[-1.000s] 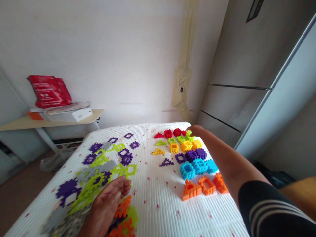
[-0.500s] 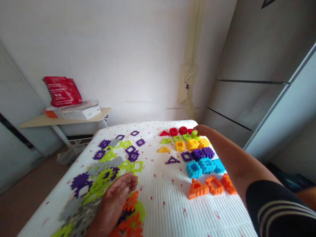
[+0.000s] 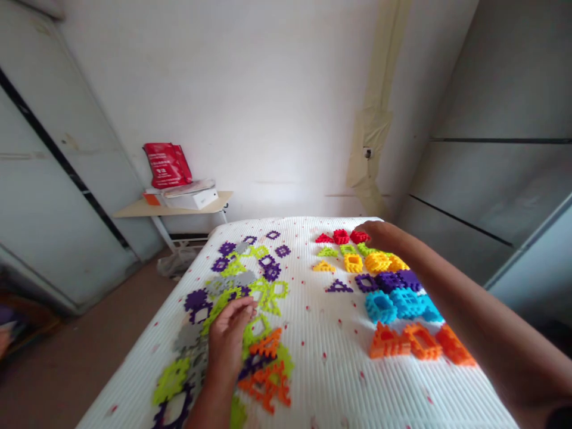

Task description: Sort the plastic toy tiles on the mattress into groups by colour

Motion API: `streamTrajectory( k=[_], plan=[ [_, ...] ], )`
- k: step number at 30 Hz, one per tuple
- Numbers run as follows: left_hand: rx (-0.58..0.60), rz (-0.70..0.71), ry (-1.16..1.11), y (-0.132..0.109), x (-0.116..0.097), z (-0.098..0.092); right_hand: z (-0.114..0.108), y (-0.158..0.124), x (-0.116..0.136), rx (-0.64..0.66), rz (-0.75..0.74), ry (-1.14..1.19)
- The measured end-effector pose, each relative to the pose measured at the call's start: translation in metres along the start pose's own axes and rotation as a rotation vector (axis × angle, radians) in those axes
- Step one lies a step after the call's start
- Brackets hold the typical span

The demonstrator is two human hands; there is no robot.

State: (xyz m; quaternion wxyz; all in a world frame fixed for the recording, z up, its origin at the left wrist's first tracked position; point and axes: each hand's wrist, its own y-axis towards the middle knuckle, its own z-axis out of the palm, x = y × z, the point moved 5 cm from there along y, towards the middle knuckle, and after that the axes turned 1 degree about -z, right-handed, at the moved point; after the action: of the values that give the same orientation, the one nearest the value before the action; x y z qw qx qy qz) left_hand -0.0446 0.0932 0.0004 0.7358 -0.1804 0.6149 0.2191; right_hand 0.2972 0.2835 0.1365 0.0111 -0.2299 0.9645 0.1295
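Observation:
My left hand point(image 3: 227, 333) hovers over the loose flat toothed pieces on the left, its fingers curled in towards the thumb. Whether anything is in those fingers is hidden. Under and around it lie lime green pieces point(image 3: 260, 326), grey pieces point(image 3: 187, 338) and orange triangles point(image 3: 268, 384). My right hand point(image 3: 374, 233) reaches to the far right, at the end of the row of red pieces point(image 3: 341, 236) and beside the lime green row point(image 3: 347, 249). Its fingers are mostly hidden, so their grip does not show.
Sorted rows of yellow pieces point(image 3: 353, 263), purple pieces point(image 3: 366, 282), blue pieces point(image 3: 381, 306) and orange pieces point(image 3: 422, 341) run down the right of the white ribbed cover point(image 3: 319, 381). A side table point(image 3: 134, 208) with a red bag point(image 3: 166, 165) stands at the back left.
My view has turned left, so everything shifts right. The lime green piece standing up beside my right hand no longer shows. My left hand stays over the loose pieces.

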Motion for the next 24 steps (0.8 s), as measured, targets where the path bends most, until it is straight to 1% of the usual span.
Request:
streamTrajectory(
  k=[1, 3, 5, 8, 10, 12, 14, 19, 24],
  plan=[
    [-0.047, 0.026, 0.061, 0.001, -0.001, -0.004, 0.000, -0.012, 0.025, 0.085, -0.084, 0.001],
    [-0.096, 0.079, 0.169, 0.004, -0.005, -0.010, -0.005, -0.042, 0.074, 0.116, -0.168, 0.029],
    [-0.113, 0.136, 0.294, 0.005, -0.008, -0.011, -0.004, -0.077, 0.124, 0.158, -0.254, 0.086],
    [-0.080, 0.235, 0.514, 0.005, -0.012, -0.007, 0.003, -0.119, 0.190, 0.245, -0.406, 0.145],
    [-0.028, 0.321, 0.628, 0.005, -0.012, -0.001, 0.011, -0.129, 0.220, 0.300, -0.422, 0.134],
    [0.014, 0.398, 0.700, 0.003, -0.013, 0.004, 0.020, -0.124, 0.237, 0.325, -0.375, 0.103],
    [0.037, 0.442, 0.748, 0.002, -0.012, 0.007, 0.029, -0.110, 0.246, 0.308, -0.307, 0.083],
    [0.070, 0.451, 0.801, 0.002, -0.008, 0.009, 0.058, -0.071, 0.247, 0.204, -0.134, 0.085],
    [0.080, 0.441, 0.814, 0.004, -0.005, 0.009, 0.084, -0.055, 0.245, 0.171, -0.061, 0.108]
  ],
)
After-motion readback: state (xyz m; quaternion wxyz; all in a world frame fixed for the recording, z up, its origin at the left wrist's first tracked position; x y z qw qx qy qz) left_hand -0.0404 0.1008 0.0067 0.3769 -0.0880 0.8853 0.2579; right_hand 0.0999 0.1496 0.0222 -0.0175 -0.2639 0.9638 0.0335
